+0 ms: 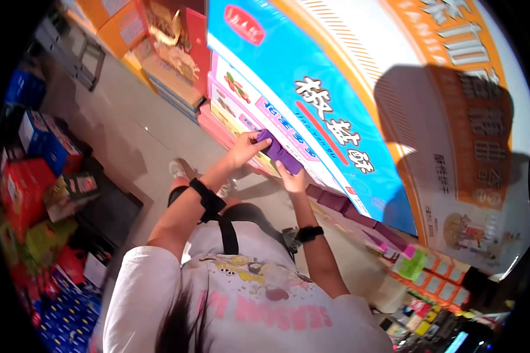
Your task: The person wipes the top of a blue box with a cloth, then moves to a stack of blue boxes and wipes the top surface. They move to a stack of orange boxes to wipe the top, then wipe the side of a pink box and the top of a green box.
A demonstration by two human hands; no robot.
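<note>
Two small purple boxes (273,151), or one with a seam, are held between my hands in front of the stacked cartons. My left hand (245,149) grips the upper left end, its thumb on the near face. At the lower right end, my right hand (291,178) has its fingers closed on the purple piece. Right behind them is a pink and white carton (241,88) with printed characters. A large blue carton (265,65) rises beyond it. More dark purple boxes (335,201) lie in a row to the right of my right hand.
An orange and white carton (453,147) stands at the right. Red and blue packages (26,188) are piled at the left, by a grey floor (129,141). A metal step frame (79,56) is at the upper left. Small goods (424,312) fill the lower right.
</note>
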